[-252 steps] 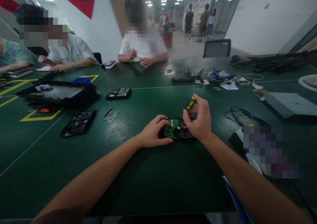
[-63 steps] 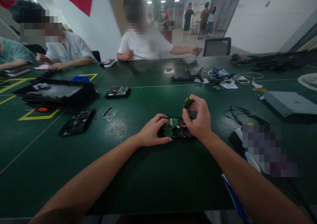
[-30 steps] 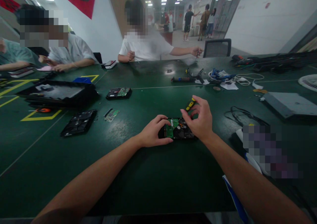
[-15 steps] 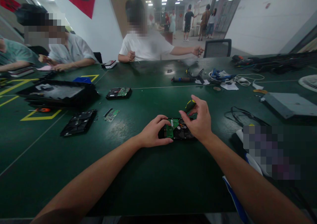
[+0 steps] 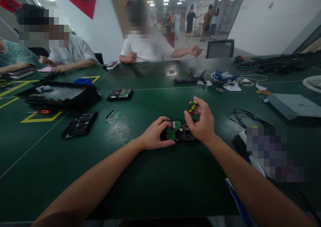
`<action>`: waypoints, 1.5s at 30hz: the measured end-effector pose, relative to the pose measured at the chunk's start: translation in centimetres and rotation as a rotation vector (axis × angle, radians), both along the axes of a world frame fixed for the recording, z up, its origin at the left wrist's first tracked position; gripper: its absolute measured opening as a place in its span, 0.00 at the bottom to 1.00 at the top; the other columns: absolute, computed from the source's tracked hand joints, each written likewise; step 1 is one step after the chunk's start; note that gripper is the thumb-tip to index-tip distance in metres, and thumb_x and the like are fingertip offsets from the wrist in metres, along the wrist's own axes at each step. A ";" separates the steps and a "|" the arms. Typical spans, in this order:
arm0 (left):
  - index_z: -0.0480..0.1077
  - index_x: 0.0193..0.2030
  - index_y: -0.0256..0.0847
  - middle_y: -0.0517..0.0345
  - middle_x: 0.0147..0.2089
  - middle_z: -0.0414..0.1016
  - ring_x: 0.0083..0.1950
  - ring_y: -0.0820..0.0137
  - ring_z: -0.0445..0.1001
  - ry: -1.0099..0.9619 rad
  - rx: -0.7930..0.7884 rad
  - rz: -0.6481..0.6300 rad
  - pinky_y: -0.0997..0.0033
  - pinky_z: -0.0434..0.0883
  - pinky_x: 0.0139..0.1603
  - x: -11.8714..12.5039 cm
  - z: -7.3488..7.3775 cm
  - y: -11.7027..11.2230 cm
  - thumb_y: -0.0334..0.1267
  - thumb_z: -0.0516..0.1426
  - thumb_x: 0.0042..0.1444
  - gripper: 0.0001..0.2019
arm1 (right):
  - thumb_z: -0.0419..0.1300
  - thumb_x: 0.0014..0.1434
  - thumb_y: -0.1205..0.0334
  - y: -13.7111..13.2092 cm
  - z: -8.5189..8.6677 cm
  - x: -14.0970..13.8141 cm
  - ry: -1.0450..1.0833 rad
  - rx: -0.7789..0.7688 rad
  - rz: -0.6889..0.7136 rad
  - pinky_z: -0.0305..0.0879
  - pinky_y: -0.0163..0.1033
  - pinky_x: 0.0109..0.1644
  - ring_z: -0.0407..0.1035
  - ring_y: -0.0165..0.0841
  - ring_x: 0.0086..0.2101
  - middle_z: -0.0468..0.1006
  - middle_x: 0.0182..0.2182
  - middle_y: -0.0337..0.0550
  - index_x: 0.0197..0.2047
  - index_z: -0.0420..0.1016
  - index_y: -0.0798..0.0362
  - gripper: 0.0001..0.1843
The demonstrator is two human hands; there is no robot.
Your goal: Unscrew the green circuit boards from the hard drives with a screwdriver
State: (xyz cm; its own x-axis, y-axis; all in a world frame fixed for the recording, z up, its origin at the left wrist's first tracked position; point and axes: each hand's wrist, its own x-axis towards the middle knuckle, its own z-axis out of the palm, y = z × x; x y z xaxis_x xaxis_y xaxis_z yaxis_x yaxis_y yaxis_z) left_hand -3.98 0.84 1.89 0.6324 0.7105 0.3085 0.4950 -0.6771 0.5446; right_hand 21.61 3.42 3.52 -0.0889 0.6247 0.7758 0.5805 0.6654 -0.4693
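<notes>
A black hard drive [image 5: 185, 136] with a green circuit board lies flat on the dark green table in front of me. My left hand [image 5: 160, 133] grips its left end, thumb along the near edge and fingers over the far side. Above the drive's right part, my right hand [image 5: 202, 121] is closed round a screwdriver [image 5: 193, 106] with a dark green and yellow handle. The handle leans, and the screwdriver's tip is hidden behind my right hand. That hand also covers the drive's right end.
Left of the drive lie a loose circuit board [image 5: 112, 117], a dark drive casing [image 5: 79, 124] and another hard drive [image 5: 120, 94]. Black trays [image 5: 60, 94] stand farther left. At right are a grey metal box [image 5: 296, 106] and a black cable [image 5: 247, 115]. People sit across the table.
The screwdriver handle has turned in my right hand, showing more yellow, and the fingers have shifted slightly. My left hand and the hard drive stay put. The person opposite has moved an outstretched hand slightly.
</notes>
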 end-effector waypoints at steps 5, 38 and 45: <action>0.67 0.64 0.47 0.44 0.67 0.62 0.66 0.50 0.69 -0.003 -0.008 0.000 0.45 0.75 0.64 0.0 0.1 -0.1 0.57 0.69 0.57 0.33 | 0.63 0.66 0.62 -0.1 -0.1 -0.2 0.033 -0.041 0.072 0.85 0.53 0.50 0.81 0.43 0.47 0.74 0.62 0.54 0.76 0.53 0.44 0.39; 0.57 0.75 0.45 0.39 0.73 0.57 0.71 0.45 0.64 0.135 0.003 0.015 0.41 0.68 0.71 0.2 0.0 -0.3 0.63 0.68 0.55 0.47 | 0.62 0.69 0.54 4.5 -1.6 6.4 -0.653 -0.633 -0.255 0.68 0.43 0.52 0.76 0.42 0.46 0.82 0.45 0.50 0.49 0.81 0.51 0.12; 0.57 0.77 0.49 0.40 0.75 0.56 0.74 0.43 0.61 0.195 0.029 0.036 0.39 0.66 0.72 0.3 -0.4 -0.2 0.65 0.65 0.58 0.46 | 0.61 0.69 0.57 4.9 -1.9 6.3 -0.675 -0.648 -0.267 0.67 0.43 0.52 0.76 0.42 0.46 0.82 0.45 0.51 0.45 0.81 0.51 0.10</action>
